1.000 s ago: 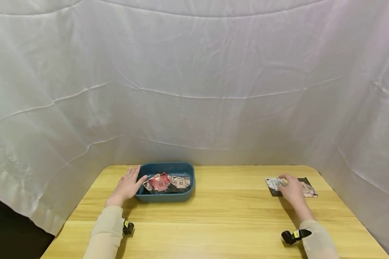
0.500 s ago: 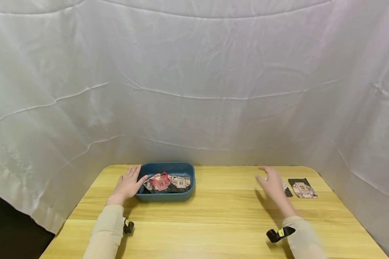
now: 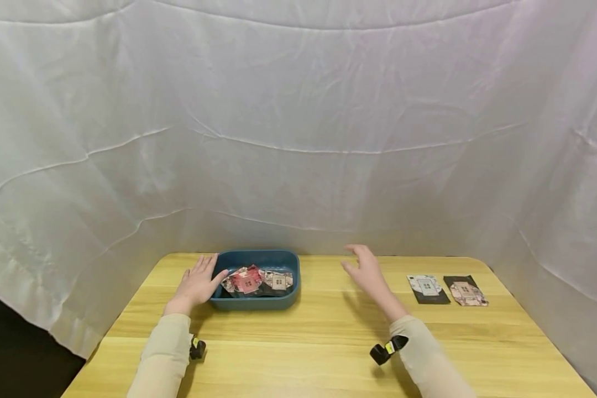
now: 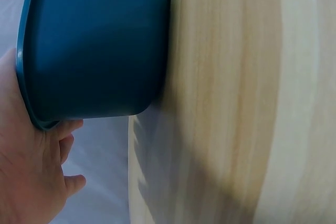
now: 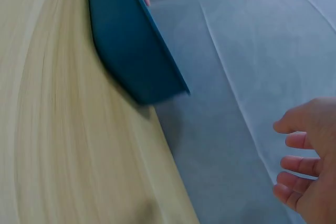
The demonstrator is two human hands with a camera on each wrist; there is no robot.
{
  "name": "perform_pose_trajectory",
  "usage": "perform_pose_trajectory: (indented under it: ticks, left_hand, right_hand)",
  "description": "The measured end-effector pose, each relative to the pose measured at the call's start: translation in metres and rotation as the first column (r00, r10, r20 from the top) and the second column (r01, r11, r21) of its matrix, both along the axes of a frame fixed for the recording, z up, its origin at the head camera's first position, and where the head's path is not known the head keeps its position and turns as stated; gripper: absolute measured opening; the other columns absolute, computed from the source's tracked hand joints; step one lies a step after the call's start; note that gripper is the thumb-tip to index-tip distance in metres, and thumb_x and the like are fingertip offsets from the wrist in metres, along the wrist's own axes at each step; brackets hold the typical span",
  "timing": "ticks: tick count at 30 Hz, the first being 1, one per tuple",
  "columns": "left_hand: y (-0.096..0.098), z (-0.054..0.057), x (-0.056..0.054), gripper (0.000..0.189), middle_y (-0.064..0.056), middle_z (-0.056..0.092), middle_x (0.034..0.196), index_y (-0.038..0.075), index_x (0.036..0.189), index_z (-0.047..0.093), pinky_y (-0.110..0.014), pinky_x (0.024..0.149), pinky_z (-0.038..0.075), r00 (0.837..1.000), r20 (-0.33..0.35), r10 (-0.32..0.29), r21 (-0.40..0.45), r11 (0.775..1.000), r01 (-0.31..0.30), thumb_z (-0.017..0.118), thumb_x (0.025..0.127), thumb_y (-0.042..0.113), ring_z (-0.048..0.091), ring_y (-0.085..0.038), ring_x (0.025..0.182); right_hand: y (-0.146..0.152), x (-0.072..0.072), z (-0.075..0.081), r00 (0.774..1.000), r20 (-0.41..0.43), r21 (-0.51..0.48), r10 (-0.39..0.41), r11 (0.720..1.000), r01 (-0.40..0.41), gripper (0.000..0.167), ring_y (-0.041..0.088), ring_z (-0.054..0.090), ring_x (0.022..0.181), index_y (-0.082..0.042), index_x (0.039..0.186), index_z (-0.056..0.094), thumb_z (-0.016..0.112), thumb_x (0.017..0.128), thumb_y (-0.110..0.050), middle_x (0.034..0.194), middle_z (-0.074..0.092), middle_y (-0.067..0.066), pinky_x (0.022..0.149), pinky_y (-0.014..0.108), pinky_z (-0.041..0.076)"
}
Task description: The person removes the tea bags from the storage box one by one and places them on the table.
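In the head view my left hand (image 3: 195, 283) holds the left end of a blue plastic bin (image 3: 258, 303), thumb over the rim and fingers along the outer wall. Inside the bin lie several flat printed packets: a red-pink packet (image 3: 247, 281) on top, with a cream-and-black packet (image 3: 278, 281) to its right. My right hand (image 3: 370, 276) is above the table, to the right of the bin, with fingers spread and nothing in them. Further right, a grey-white and black packet (image 3: 428, 289) lies flat beside a pinkish-beige and black packet (image 3: 465, 291).
The wooden table (image 3: 298, 354) has rounded back corners. A pale hanging cloth (image 3: 328, 138) surrounds its back and sides. A small black camera (image 3: 388, 349) is strapped to the right wrist, and another camera (image 3: 197, 348) to the left.
My right hand has let go of the grey-white packet, leaving it flat beside the beige one, and has moved left toward the bin. The left hand has stayed on the bin.
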State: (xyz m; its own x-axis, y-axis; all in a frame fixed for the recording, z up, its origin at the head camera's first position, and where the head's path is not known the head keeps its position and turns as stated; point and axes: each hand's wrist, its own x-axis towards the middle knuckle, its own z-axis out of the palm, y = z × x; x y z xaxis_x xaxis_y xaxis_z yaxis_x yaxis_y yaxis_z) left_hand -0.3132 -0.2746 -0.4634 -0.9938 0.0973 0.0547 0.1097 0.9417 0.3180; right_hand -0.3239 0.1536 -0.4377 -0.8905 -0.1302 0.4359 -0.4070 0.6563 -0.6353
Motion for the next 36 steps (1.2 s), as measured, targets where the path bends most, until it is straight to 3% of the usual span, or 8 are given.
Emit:
perform_pose_trajectory:
  ticks: [9,14,19,27,32,36]
  left_hand:
    - [-0.001,-0.002,-0.001,0.081,-0.025,0.018,0.16,0.006,0.158,0.011,-0.071,0.114,0.009,1.0,-0.002,0.002,0.006,1.0,-0.002,0.025,0.101,0.062,0.006,-0.044,0.15]
    - [-0.001,-0.003,-0.002,0.079,-0.024,0.017,0.161,0.007,0.158,0.011,-0.071,0.114,0.009,1.0,0.002,0.001,0.01,1.0,-0.001,0.026,0.101,0.06,0.006,-0.044,0.15]
    - [-0.001,-0.003,-0.002,0.08,-0.024,0.017,0.161,0.007,0.158,0.01,-0.07,0.114,0.009,1.0,-0.002,0.001,0.007,1.0,-0.001,0.025,0.101,0.061,0.007,-0.044,0.15]
    - [-0.001,-0.003,-0.001,0.077,-0.024,0.018,0.16,0.006,0.157,0.013,-0.07,0.114,0.01,1.0,-0.006,0.004,0.018,1.0,-0.003,0.029,0.102,0.057,0.007,-0.044,0.15]
    - [0.0,-0.003,-0.001,0.076,-0.024,0.018,0.161,0.006,0.157,0.012,-0.07,0.114,0.009,1.0,-0.009,0.004,0.027,1.0,-0.004,0.03,0.102,0.056,0.007,-0.044,0.15]
    - [-0.001,-0.002,-0.001,0.077,-0.024,0.019,0.16,0.006,0.157,0.012,-0.071,0.114,0.01,1.0,-0.017,0.006,0.025,1.0,-0.006,0.029,0.102,0.057,0.008,-0.044,0.15]
  right_hand:
    - [-0.063,-0.005,0.006,0.991,-0.021,-0.008,0.132,0.991,-0.132,0.043,0.036,0.059,0.114,0.002,0.125,0.06,0.071,0.086,-0.01,0.124,0.061,0.02,0.094,0.048,0.052]
    - [-0.091,-0.009,0.005,0.973,-0.015,0.023,0.231,0.973,-0.231,0.042,0.036,0.059,0.115,0.002,0.124,0.061,0.072,0.085,-0.011,0.123,0.062,0.019,0.096,0.048,0.051]
    - [-0.11,-0.016,0.001,0.94,0.019,0.124,0.341,0.932,-0.34,0.043,0.031,0.059,0.116,-0.001,0.127,0.059,0.071,0.088,-0.015,0.125,0.06,0.016,0.097,0.046,0.05]
    - [-0.136,-0.029,-0.008,0.873,0.148,0.251,0.465,0.836,-0.488,0.045,0.03,0.057,0.12,-0.002,0.132,0.055,0.068,0.091,-0.014,0.127,0.058,0.016,0.101,0.043,0.049]
    - [-0.15,-0.03,-0.006,0.859,0.217,0.285,0.465,0.811,-0.511,0.045,0.026,0.057,0.12,-0.007,0.133,0.055,0.068,0.092,-0.021,0.129,0.059,0.014,0.1,0.04,0.049]
    - [-0.163,-0.03,-0.005,0.837,0.268,0.25,0.477,0.805,-0.539,0.047,0.029,0.058,0.118,-0.006,0.133,0.054,0.07,0.091,-0.023,0.126,0.06,0.017,0.097,0.039,0.05]
